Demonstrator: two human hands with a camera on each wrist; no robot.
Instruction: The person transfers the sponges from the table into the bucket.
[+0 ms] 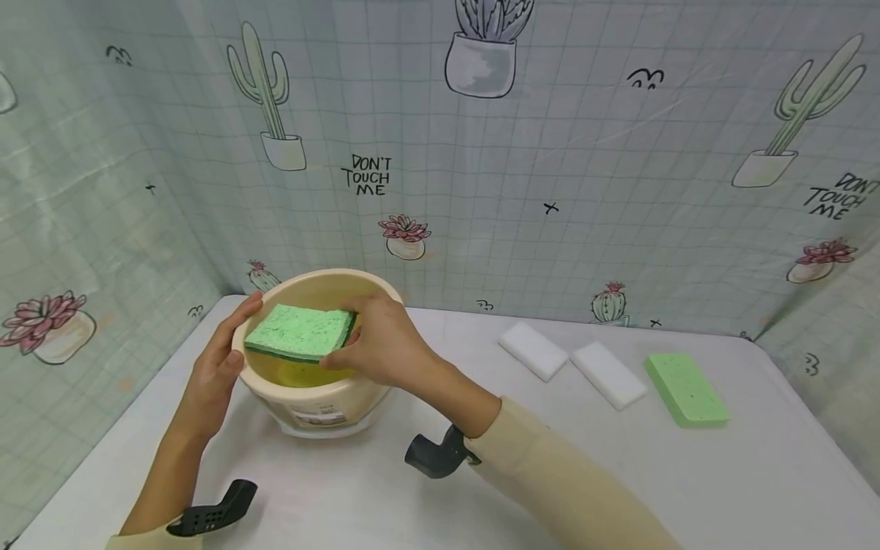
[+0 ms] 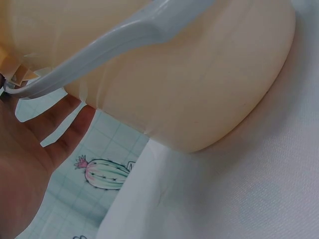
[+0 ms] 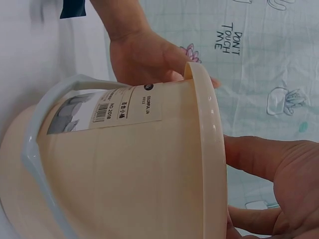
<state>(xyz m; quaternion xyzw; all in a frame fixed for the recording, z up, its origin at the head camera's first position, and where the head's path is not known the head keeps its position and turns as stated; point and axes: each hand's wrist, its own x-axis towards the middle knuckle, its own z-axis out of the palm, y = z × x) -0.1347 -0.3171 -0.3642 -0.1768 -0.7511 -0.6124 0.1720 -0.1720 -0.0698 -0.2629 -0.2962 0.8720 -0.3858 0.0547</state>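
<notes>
A cream bucket with a pale handle stands on the table's left side. My left hand grips its left rim, thumb over the edge; in the left wrist view two fingers touch the outer wall. Over the bucket's mouth, my right hand pinches the right end of a light green sponge with a dark green underside. Something yellow shows inside the bucket below it. In the right wrist view, the right hand's fingers reach behind the bucket rim and the sponge is hidden.
Two white sponge blocks lie side by side on the white tabletop to the right. Beyond them is a thick green sponge block. A cactus-print cloth hangs behind the table and along both sides.
</notes>
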